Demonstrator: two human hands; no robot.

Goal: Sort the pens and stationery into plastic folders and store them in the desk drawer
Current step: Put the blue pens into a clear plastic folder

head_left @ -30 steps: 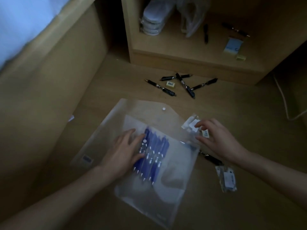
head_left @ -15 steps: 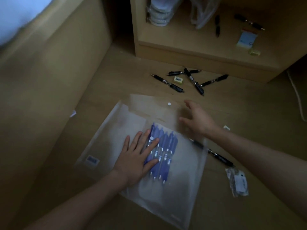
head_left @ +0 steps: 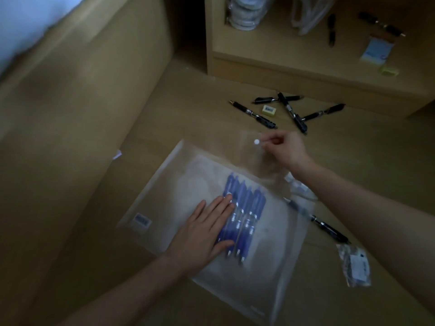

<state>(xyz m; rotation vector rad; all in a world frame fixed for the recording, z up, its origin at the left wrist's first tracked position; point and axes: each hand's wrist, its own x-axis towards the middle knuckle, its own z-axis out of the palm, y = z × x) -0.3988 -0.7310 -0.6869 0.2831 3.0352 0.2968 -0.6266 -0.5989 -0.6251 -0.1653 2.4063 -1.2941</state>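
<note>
While the left hand (head_left: 207,228) lies flat with its fingers straight on the clear plastic folder (head_left: 179,191), pressing it down just beside and partly over the row of blue pens (head_left: 244,208) inside, the right hand (head_left: 286,149) is up at the folder's flap (head_left: 251,147), fingers curled and pinching it close to the white snap button (head_left: 256,142). The folder lies on the wooden floor in front of the person, and the flap looks lifted rather than pressed home.

My guess is that this is the closing step for the blue-pen folder: the pens are in, and the flap is about to be folded over. The next move would call for bringing the button down onto its mate on the folder's face, which I cannot pick out here, while the flat hand keeps the pens from sliding.

Much is still unsorted. Four black pens (head_left: 288,111) and a small yellowish eraser (head_left: 268,109) lie scattered farther off by the low wooden shelf (head_left: 306,74); another black pen (head_left: 329,229) sticks out from under the folder's right edge, and a small clear packet (head_left: 356,264) rests near it. More pens and a notepad (head_left: 376,50) sit on the shelf.
</note>
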